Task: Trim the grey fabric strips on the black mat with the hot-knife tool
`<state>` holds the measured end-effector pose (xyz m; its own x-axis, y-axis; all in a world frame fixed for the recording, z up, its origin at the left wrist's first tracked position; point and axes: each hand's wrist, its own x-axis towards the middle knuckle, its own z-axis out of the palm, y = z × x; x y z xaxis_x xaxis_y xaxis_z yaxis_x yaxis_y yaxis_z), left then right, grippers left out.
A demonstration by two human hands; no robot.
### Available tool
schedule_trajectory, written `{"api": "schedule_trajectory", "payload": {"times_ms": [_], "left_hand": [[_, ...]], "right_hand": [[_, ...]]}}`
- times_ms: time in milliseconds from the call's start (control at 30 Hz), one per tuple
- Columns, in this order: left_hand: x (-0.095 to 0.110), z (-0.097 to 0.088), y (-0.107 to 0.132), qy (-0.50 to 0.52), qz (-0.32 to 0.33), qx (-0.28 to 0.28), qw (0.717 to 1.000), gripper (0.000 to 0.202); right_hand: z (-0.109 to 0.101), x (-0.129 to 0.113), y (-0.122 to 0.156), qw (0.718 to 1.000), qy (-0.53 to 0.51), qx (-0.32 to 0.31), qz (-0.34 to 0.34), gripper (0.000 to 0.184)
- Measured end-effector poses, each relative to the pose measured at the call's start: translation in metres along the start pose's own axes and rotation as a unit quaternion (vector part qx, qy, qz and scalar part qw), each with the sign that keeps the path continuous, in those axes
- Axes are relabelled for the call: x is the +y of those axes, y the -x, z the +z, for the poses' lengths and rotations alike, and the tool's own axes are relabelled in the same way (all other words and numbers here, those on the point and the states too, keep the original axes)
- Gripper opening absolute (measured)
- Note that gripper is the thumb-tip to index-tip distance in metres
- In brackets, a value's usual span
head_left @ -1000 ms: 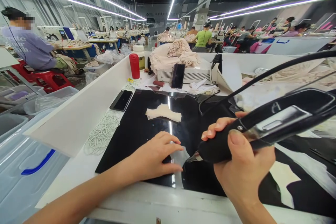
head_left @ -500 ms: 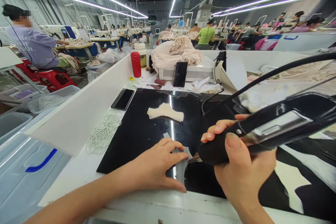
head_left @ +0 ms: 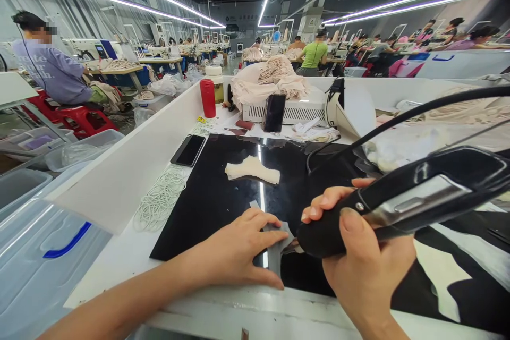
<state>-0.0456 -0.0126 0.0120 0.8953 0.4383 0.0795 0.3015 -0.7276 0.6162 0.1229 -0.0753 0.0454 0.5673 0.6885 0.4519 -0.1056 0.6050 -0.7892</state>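
My left hand (head_left: 247, 244) lies spread on a thin grey, see-through piece of material (head_left: 274, 255), fingertips pressing it against the glossy black board (head_left: 199, 212). In my right hand (head_left: 366, 260) is a black corded hand tool (head_left: 410, 199) with a silver panel on its side; my fingers wrap round it. Its narrow metal tip (head_left: 292, 247) points left and meets the right edge of the grey piece, close to my left fingertips. Whether the tip presses on it I cannot tell. Farther back on the board is a cream fabric piece (head_left: 253, 170).
Left of the board are a phone (head_left: 188, 150) and tangled pale cord (head_left: 161, 196). A red bottle (head_left: 207, 98), a standing phone (head_left: 274, 113) and heaped beige fabric (head_left: 274, 77) stand behind. Another cream piece (head_left: 442, 271) lies right, under the tool. Several people sit farther off.
The tool's tip has shifted slightly down and left along the grey piece. My left hand keeps its place on it. The whole view has moved a little to the right.
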Motion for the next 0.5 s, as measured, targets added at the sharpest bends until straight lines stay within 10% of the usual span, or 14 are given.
{"api": "schedule_trajectory", "payload": {"times_ms": [500], "left_hand": [[-0.001, 0.001, 0.0, 0.0, 0.006, 0.01, 1.0, 0.066]], "right_hand": [[0.0, -0.016, 0.014, 0.999, -0.022, -0.018, 0.026, 0.038]]}}
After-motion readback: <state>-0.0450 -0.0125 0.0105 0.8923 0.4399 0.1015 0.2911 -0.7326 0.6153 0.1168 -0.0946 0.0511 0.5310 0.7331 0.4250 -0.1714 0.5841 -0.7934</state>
